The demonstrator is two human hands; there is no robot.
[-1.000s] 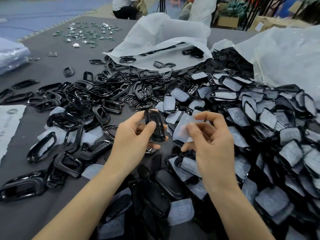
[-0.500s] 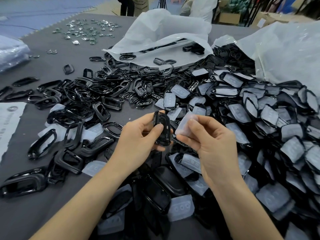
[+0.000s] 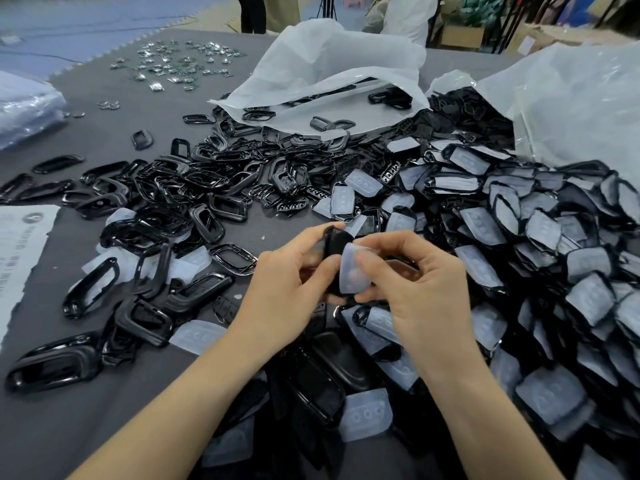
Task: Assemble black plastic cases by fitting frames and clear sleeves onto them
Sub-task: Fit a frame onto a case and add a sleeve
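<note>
My left hand (image 3: 287, 289) grips a black plastic case (image 3: 334, 247) upright at the middle of the view, thumb along its right side. Pressed against that case is a clear sleeve (image 3: 353, 271), pinched by the thumb and fingers of my right hand (image 3: 419, 292). The two hands touch over the dark grey table (image 3: 104, 427). Glossy black frames (image 3: 145, 237) lie scattered to the left. A big heap of cases with clear sleeves (image 3: 519, 254) spreads to the right and below my wrists.
Two open white plastic bags, one at the back (image 3: 332, 71) and one at the right (image 3: 571, 109), spill black parts. Small metal pieces (image 3: 180, 64) lie far back left. A printed paper sheet (image 3: 20, 244) lies at the left edge, a wrapped bundle (image 3: 24, 109) beyond it. People stand behind the table.
My right hand has brought the clear sleeve left and down against the black case. The left hand kept its grip and the two hands have closed together.
</note>
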